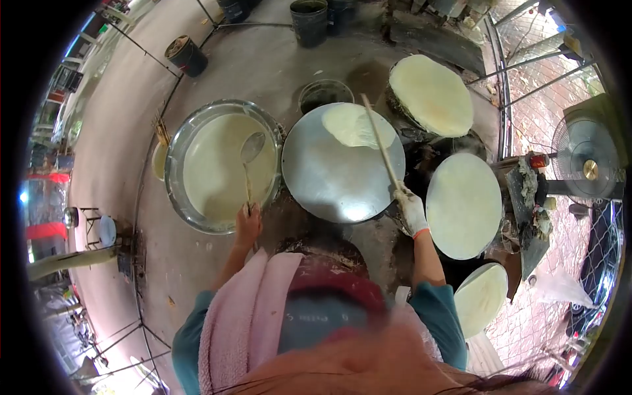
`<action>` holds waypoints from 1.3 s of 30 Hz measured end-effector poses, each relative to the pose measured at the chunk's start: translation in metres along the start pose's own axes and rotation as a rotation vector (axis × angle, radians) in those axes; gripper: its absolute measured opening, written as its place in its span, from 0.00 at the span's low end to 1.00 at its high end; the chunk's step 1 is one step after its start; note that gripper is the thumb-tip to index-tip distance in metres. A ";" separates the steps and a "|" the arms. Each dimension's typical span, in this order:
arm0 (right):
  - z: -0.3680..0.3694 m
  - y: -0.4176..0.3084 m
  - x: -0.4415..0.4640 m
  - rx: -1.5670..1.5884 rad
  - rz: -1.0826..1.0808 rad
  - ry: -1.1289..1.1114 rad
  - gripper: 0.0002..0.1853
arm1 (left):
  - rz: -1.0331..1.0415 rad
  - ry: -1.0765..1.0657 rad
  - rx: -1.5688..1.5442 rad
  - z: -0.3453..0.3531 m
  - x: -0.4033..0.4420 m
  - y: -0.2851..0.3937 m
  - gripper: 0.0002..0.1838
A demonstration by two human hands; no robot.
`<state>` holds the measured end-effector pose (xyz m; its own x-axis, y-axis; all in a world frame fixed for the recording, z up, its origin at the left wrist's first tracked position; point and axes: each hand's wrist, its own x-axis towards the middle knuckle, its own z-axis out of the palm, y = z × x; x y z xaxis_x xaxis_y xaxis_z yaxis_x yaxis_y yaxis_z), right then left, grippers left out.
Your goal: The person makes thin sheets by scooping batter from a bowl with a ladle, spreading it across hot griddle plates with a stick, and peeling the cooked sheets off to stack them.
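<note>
My left hand is closed around the handle of a metal ladle, whose bowl is over the pale batter in a wide metal basin. Gloved in white, my right hand grips a long wooden stick. The stick slants across the right side of a round metal griddle. Pale batter covers part of the griddle's upper right, beside and under the stick. The rest of that griddle's surface shows bare metal.
Three round pans hold pale sheets, at the upper right, right and lower right. A fan stands far right. Dark buckets are at the back. An empty-looking round opening lies behind the griddle.
</note>
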<state>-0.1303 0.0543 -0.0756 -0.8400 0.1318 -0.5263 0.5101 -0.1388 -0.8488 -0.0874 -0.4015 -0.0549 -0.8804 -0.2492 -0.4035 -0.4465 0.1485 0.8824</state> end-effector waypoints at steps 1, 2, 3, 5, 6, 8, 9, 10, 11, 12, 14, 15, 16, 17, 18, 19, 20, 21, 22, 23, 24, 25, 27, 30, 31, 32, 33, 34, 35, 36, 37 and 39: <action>0.001 -0.002 0.002 -0.143 0.153 -0.123 0.13 | -0.041 0.020 -0.049 0.004 -0.001 -0.002 0.13; 0.014 0.000 -0.001 -0.126 0.109 -0.198 0.12 | -0.082 0.044 -0.101 0.008 -0.004 -0.002 0.13; 0.026 0.006 -0.004 -0.159 0.118 -0.217 0.12 | -0.127 0.067 -0.148 0.011 -0.008 -0.002 0.14; 0.030 0.009 -0.004 -0.181 0.075 -0.250 0.13 | -0.111 0.078 -0.131 0.018 -0.017 0.004 0.14; 0.024 0.007 -0.002 -0.169 0.022 -0.264 0.14 | -0.100 0.084 -0.124 0.021 -0.020 0.007 0.14; 0.011 0.004 -0.001 -0.139 -0.073 -0.292 0.16 | -0.111 0.086 -0.128 0.023 -0.025 0.008 0.15; 0.000 -0.010 0.005 -0.107 -0.070 -0.275 0.18 | -0.118 0.088 -0.129 0.024 -0.028 0.008 0.15; -0.024 0.011 0.043 -0.119 -0.018 -0.219 0.18 | -0.122 0.100 -0.119 0.025 -0.031 0.010 0.15; -0.029 0.010 0.058 -0.092 0.006 -0.241 0.18 | -0.125 0.111 -0.107 0.027 -0.034 0.012 0.15; -0.020 -0.006 0.056 -0.063 0.030 -0.261 0.17 | -0.126 0.120 -0.093 0.027 -0.036 0.014 0.15; 0.007 -0.048 0.022 -0.328 0.196 -0.373 0.15 | -0.099 0.114 -0.112 0.027 -0.035 0.003 0.16; 0.006 -0.029 0.025 -0.242 0.205 -0.441 0.16 | -0.092 0.111 -0.120 0.026 -0.039 0.001 0.16; 0.004 -0.008 0.030 -0.159 0.212 -0.507 0.16 | -0.117 0.133 -0.125 0.026 -0.042 -0.001 0.16; 0.003 -0.004 0.028 -0.186 0.161 -0.522 0.16 | -0.137 0.157 -0.134 0.028 -0.045 0.002 0.16; 0.000 -0.005 0.033 -0.133 0.113 -0.501 0.16 | -0.158 0.179 -0.140 0.029 -0.046 0.004 0.16; -0.007 -0.005 0.037 -0.075 0.069 -0.478 0.16 | -0.087 0.184 0.008 0.023 -0.042 -0.012 0.15; -0.015 -0.007 0.043 -0.018 0.026 -0.452 0.16 | -0.017 0.186 0.155 0.013 -0.033 -0.042 0.15; -0.026 -0.013 0.057 -0.072 -0.012 -0.436 0.17 | 0.052 0.187 0.299 0.012 -0.033 -0.043 0.14; -0.028 -0.016 0.075 -0.027 0.031 -0.341 0.17 | -0.037 0.170 0.191 0.013 -0.034 -0.044 0.14; -0.026 -0.017 0.089 -0.070 0.050 -0.360 0.17 | -0.124 0.154 0.082 0.019 -0.042 -0.012 0.13; -0.024 -0.017 0.097 -0.109 0.068 -0.380 0.17 | -0.208 0.139 -0.023 0.022 -0.046 0.005 0.13; -0.012 -0.040 0.079 -0.292 0.133 -0.463 0.18 | -0.200 0.162 -0.065 0.020 -0.046 0.003 0.12; -0.005 -0.047 0.058 -0.334 0.301 -0.597 0.19 | -0.182 0.209 -0.150 0.019 -0.047 -0.008 0.12; -0.023 -0.028 0.048 -0.515 0.078 -0.636 0.16 | 0.122 0.224 0.358 -0.014 -0.031 -0.115 0.10; -0.031 -0.029 0.055 -0.441 0.135 -0.629 0.17 | 0.122 0.226 0.410 -0.017 -0.034 -0.116 0.10; -0.043 -0.031 0.068 -0.367 0.190 -0.621 0.19 | -0.024 0.226 0.278 -0.006 -0.046 -0.057 0.09; -0.044 -0.022 0.090 -0.108 0.178 -0.575 0.20 | -0.170 0.223 0.144 0.000 -0.051 -0.024 0.10; -0.045 -0.013 0.113 0.152 0.161 -0.544 0.22 | -0.175 0.229 0.201 -0.001 -0.044 -0.027 0.10; -0.035 -0.026 0.116 -0.050 0.095 -0.536 0.20 | -0.179 0.234 0.259 -0.003 -0.035 -0.032 0.11; -0.024 -0.037 0.117 -0.249 0.026 -0.524 0.18 | -0.181 0.240 0.319 -0.004 -0.026 -0.032 0.13; -0.017 -0.039 0.118 -0.370 -0.054 -0.596 0.18 | -0.153 0.207 0.368 -0.004 -0.018 -0.029 0.13; -0.013 -0.053 0.096 -0.469 0.170 -0.669 0.18 | -0.099 0.139 0.467 0.000 -0.003 -0.019 0.15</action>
<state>-0.2350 0.0869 -0.0819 -0.6022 -0.4853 -0.6340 0.5395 0.3380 -0.7712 -0.0760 -0.4035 -0.0707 -0.8149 -0.4041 -0.4155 -0.5785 0.5229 0.6261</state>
